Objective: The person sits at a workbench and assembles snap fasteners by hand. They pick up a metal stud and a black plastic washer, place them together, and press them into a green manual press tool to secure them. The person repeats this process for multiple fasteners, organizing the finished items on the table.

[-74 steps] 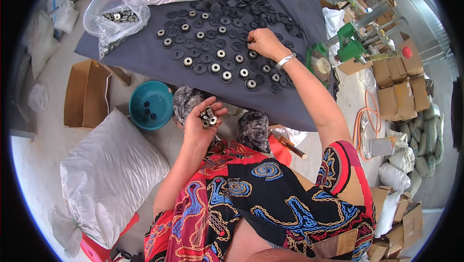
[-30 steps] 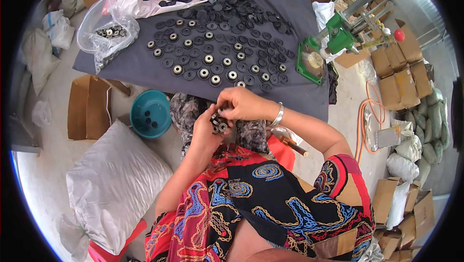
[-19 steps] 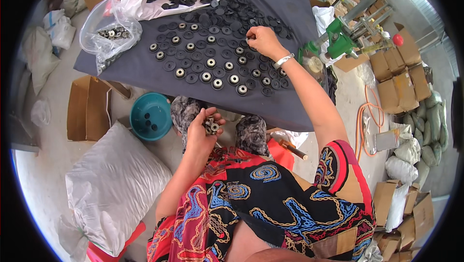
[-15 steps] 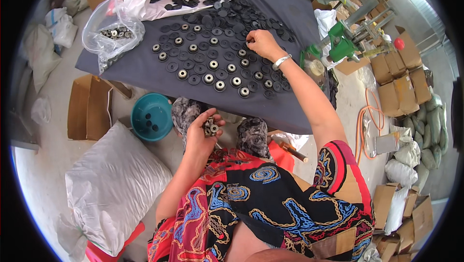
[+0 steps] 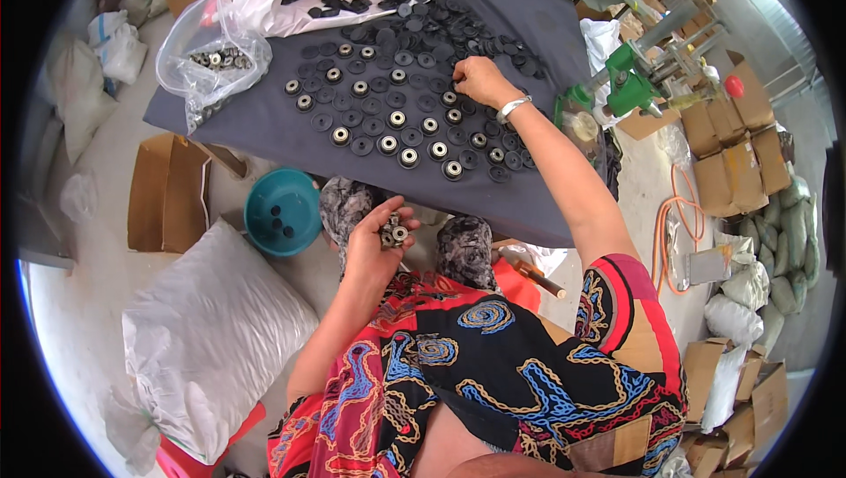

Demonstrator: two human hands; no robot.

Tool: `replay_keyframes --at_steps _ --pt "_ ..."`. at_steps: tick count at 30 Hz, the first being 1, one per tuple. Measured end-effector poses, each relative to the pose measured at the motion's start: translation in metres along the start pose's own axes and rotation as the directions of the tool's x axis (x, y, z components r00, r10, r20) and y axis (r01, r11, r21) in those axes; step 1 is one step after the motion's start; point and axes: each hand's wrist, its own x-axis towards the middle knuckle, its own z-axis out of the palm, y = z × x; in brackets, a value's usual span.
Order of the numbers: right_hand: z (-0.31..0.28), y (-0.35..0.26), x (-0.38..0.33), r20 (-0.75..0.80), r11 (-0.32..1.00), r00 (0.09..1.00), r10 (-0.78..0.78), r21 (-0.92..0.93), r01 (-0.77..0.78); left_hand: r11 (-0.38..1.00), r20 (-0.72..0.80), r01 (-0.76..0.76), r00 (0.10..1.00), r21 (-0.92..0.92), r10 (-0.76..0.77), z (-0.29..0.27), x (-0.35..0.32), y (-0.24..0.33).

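Observation:
My left hand [image 5: 374,238] is cupped in front of the table's near edge, curled around several small metal ball bearings [image 5: 394,233]. My right hand [image 5: 485,83] reaches over the table, fingers bent and drawn together, fingertips down among the black discs. Whatever those fingertips pinch is hidden. Round black plastic discs [image 5: 411,136] lie spread over the dark tablecloth [image 5: 291,148]. Several of them carry a shiny ball bearing [image 5: 408,157] in the middle; others are bare. Behind my right hand the discs form a loose heap [image 5: 432,33].
A clear bag of bearings [image 5: 220,64] and a white sack of black discs [image 5: 300,11] sit at the table's far left. A green hand press [image 5: 627,81] stands right. Below left are a teal basin [image 5: 282,214], a carton [image 5: 167,196] and a full white sack [image 5: 211,337].
The whole view has shifted slightly, so the table appears a little further right. Both hands stay in nearly the same places, the left one still cupping bearings.

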Motion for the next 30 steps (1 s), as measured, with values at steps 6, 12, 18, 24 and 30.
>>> replay_keyframes --at_steps 6,12,18,24,30 --pt "-0.005 -0.041 -0.043 -0.359 0.968 0.909 -0.214 -0.201 0.148 0.999 0.107 -0.006 0.994 0.042 0.002 0.001 -0.002 0.003" --pt "0.023 -0.132 -0.137 0.050 0.788 0.843 -0.535 0.390 0.477 0.997 0.140 -0.038 0.990 0.074 0.027 0.003 0.002 -0.009" --pt "0.048 -0.118 -0.167 0.157 0.608 0.936 -0.315 0.791 0.071 0.995 0.112 0.032 0.993 0.092 -0.042 0.011 -0.004 -0.025" --pt "0.046 -0.107 -0.184 0.246 0.608 0.943 -0.224 0.791 -0.062 0.991 0.094 0.094 0.990 0.094 -0.103 0.015 0.001 -0.036" --pt "0.043 -0.099 -0.186 0.147 0.669 0.949 -0.278 0.739 0.082 0.961 0.227 -0.010 0.972 0.276 -0.055 0.014 0.001 -0.029"
